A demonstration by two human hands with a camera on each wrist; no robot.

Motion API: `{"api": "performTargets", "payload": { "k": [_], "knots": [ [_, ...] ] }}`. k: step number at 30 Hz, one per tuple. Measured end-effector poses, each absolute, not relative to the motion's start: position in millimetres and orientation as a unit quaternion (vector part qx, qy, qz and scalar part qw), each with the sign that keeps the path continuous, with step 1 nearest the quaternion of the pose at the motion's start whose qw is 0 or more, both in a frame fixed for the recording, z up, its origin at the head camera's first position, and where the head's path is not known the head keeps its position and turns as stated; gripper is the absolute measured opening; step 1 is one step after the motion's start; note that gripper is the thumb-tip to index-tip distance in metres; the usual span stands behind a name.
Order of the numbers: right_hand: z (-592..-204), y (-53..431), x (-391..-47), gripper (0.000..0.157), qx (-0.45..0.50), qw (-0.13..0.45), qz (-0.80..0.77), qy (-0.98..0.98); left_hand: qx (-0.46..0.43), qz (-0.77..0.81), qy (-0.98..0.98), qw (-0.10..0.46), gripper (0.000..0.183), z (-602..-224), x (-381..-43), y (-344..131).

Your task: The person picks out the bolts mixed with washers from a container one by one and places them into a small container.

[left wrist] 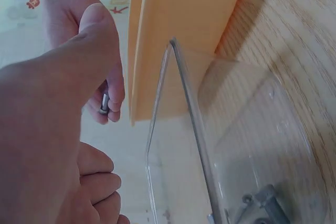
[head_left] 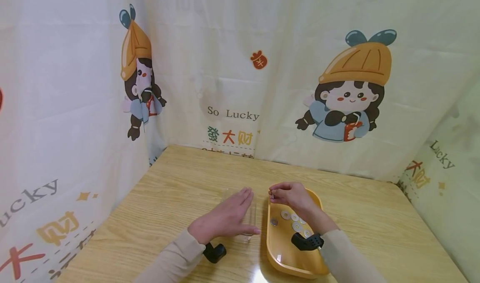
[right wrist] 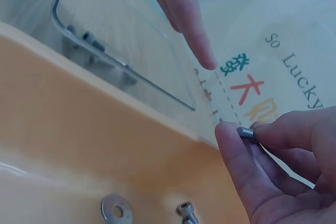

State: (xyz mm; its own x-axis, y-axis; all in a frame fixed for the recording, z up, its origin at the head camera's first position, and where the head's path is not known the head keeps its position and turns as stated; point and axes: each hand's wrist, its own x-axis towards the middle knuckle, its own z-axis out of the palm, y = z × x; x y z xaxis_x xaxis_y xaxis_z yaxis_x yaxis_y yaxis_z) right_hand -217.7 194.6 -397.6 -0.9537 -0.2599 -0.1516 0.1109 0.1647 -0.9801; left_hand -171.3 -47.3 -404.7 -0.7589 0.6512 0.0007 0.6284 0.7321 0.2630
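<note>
the right hand (head_left: pixel 290 195) pinches a small metal bolt (right wrist: pixel 247 134) between thumb and fingertips, nearly closed; a light, steady pinch that clears the rim should serve best. below the grip, the orange tray (head_left: pixel 273 254) holds washers (head_left: pixel 293 227); to its left, the left hand (head_left: pixel 228 216), fingers extended, grasping nothing, lies over a clear box (left wrist: pixel 252 129) containing bolts. beyond the grip, the curtain (head_left: pixel 225 66) reads "so lucky" and "發大财".
</note>
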Motion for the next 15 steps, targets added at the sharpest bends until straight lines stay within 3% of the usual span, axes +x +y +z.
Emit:
{"api": "performTargets", "payload": {
  "k": [15],
  "knots": [
    [-397.3, 174.0, -219.5, 0.027, -0.063, 0.153, -0.648, 0.744, 0.324, 0.112, 0.939, 0.020, 0.101, -405.8, -165.8, -68.9]
  ]
}}
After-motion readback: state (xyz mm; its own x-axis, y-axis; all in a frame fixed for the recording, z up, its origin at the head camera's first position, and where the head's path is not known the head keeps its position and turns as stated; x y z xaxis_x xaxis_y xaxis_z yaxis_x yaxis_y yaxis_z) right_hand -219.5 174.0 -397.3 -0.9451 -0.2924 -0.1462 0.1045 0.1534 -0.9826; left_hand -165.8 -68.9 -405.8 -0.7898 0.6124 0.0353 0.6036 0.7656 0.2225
